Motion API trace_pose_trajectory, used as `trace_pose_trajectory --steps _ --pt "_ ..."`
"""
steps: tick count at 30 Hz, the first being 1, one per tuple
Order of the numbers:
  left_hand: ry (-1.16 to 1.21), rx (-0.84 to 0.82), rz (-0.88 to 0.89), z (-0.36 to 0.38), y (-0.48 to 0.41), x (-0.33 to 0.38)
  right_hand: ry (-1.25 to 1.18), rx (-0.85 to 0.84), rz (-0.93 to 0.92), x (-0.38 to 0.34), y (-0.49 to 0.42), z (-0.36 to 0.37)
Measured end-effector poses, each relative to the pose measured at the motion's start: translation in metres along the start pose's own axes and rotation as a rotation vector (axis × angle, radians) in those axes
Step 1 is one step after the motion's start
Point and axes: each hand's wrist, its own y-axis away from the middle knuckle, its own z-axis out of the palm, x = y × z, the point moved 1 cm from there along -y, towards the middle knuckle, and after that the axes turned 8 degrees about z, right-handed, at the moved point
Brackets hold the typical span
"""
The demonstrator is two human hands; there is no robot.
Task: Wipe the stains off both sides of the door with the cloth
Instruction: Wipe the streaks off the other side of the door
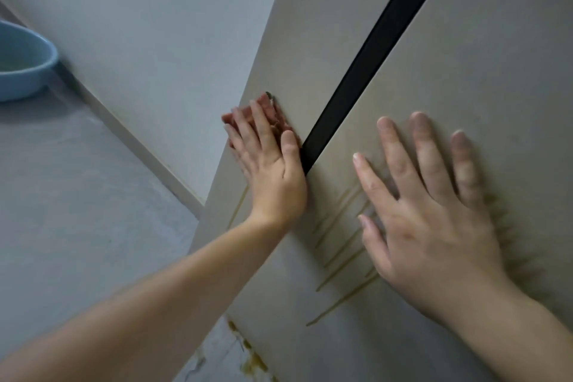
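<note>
- The beige door (465, 56) fills the right half of the frame and leans diagonally. A black strip (381, 37) runs down it from the top right toward the centre.
- The left hand (273, 170) lies at the centre of the frame, near the door's left edge. Its fingers are straight and close together, pressing flat on a reddish cloth (276, 113).
- The cloth is pinned between that palm and the door face. Only its edges show, above and to the left of the fingertips. The thumb lies just beside the lower end of the black strip.
- The right hand (434, 226) is at the lower right. It lies flat against the door with its fingers spread apart and holds nothing.
- Yellow-brown stains (341, 245) run as slanted streaks across the door between the two hands, reaching down toward the bottom centre. Part of them passes under the right hand.
- One more thin streak (238, 205) shows just left of the left wrist.
- A dark smudge (508, 226) shows along the right side of the right hand.
- At the bottom centre, brownish spots (254, 363) mark the floor by the door's lower edge.
- A blue basin (28, 71) sits on the grey floor (77, 195) at the upper left, beside the white wall (155, 25) and its skirting board (139, 146).
</note>
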Motion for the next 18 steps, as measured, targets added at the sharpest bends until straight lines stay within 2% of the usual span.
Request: trace_pose_trajectory --steps 3,6,11,16,18 --pt "-0.024 -0.120 0.110 0.010 0.074 -0.004 -0.002 -0.027 -0.036 -0.007 0.001 0.004" --pt "-0.004 -0.177 0.067 0.012 0.086 -0.011 0.011 -0.038 -0.027 -0.010 0.002 0.006" --pt "0.031 -0.003 -0.144 -0.001 0.023 -0.023 -0.029 -0.041 -0.026 -0.011 0.002 0.004" --pt "0.017 -0.291 -0.080 -0.003 0.101 -0.028 -0.102 -0.047 -0.008 -0.021 0.006 0.006" --pt "0.016 -0.268 -0.117 -0.005 0.078 -0.040 -0.116 -0.071 -0.040 -0.029 0.010 0.011"
